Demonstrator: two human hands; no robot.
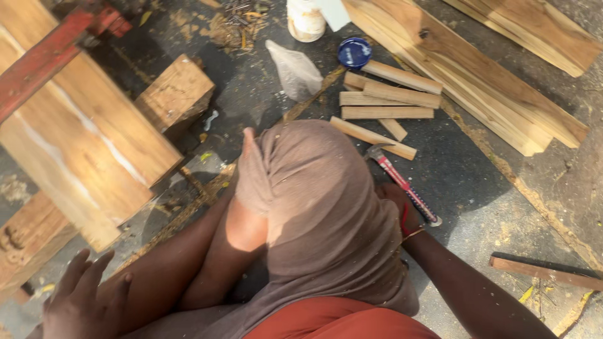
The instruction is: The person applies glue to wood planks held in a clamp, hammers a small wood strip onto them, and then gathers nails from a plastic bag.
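Observation:
My left hand (81, 304) is at the lower left with its fingers spread and nothing in it, close to the end of a wide wooden plank (81, 144). My right hand (402, 210) reaches forward past my knee, which is draped in taupe cloth (314, 207). That hand lies against the red and blue handle of a claw hammer (405, 185) on the dark ground. The cloth hides most of its fingers, so a grip on the handle cannot be made out. Just beyond the hammer head lie several short wooden sticks (384, 105).
Long planks (477, 88) are stacked at the upper right. A blue lid (355, 51), a white jar (306, 20) and a clear plastic bag (295, 70) lie at the top. A wooden block (177, 94), a red metal bar (44, 56) and a thin strip (546, 271) are nearby.

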